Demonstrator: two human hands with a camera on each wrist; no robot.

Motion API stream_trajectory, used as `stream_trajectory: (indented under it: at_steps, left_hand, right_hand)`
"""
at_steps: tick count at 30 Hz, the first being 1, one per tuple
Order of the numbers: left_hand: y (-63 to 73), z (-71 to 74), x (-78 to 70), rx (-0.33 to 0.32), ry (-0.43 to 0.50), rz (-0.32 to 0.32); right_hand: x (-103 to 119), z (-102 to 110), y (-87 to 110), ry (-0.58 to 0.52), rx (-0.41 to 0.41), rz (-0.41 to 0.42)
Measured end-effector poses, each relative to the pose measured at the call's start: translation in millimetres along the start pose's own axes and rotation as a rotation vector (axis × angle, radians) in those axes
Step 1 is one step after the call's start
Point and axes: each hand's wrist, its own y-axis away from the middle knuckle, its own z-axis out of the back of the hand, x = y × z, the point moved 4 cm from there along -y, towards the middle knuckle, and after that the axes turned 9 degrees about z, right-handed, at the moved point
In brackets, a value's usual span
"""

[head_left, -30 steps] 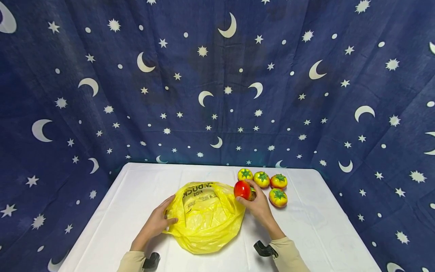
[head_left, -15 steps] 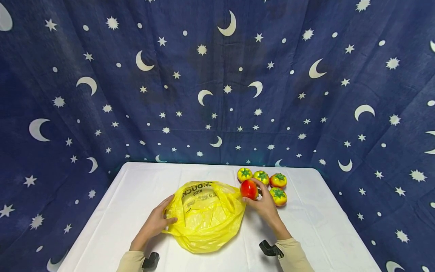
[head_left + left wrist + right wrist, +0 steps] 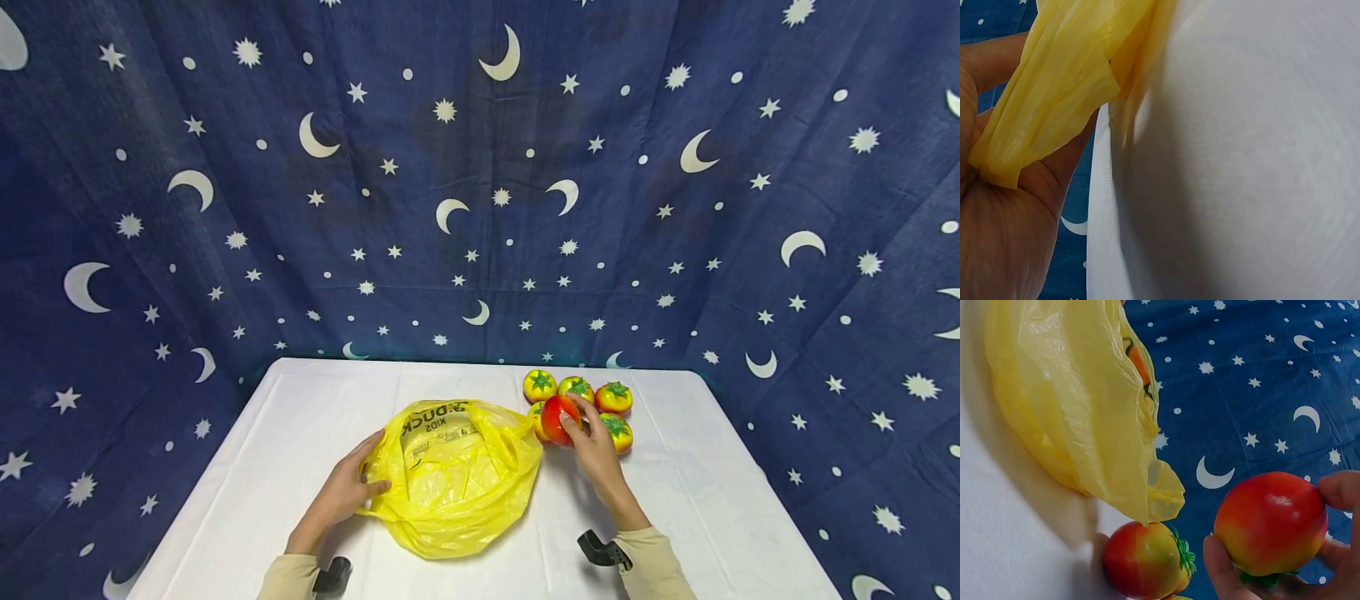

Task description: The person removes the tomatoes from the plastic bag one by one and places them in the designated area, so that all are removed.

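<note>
My right hand [image 3: 596,446] pinches a red toy tomato [image 3: 560,419] between thumb and fingers. In the right wrist view this tomato [image 3: 1272,524] has its green leaves turned downward. Close beside it, against the right side of the yellow plastic bag [image 3: 457,529], is another red-and-yellow toy tomato [image 3: 1141,559], partly hidden in the head view. My left hand [image 3: 345,487] holds the bag's left edge, thumb over the opening. Seen from the left wrist, the gathered yellow plastic [image 3: 1054,94] runs across the palm. The bag's mouth gapes upward.
Several more toy tomatoes, such as the rear left one [image 3: 540,386] and the front right one [image 3: 617,432], sit beyond the right hand. A white cloth covers the table [image 3: 675,517]. Something orange [image 3: 1138,364] shows at the bag's opening. A starry blue curtain [image 3: 480,183] hangs behind.
My right hand has moved right with the held tomato, away from the bag. Another tomato now shows between it and the bag. The left hand has stayed on the bag.
</note>
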Motion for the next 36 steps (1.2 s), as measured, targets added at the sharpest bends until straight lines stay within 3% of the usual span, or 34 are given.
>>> stream_trajectory:
  at_steps: [7,16,36]
  left_hand:
    - [0.7,0.7,-0.6,0.008,0.011,0.004]
    - [-0.2,0.5,1.4,0.006,0.002,-0.002]
    - [1.3,0.9,2.1,0.001,0.002,0.01]
  right_hand:
    - [-1.9,8.1,-0.9,0.072,-0.036,-0.022]
    - [-0.2,22.3,-5.7,0.073,-0.044,-0.005]
    - [-10.3,45.4,-18.6,0.316,-0.041,0.05]
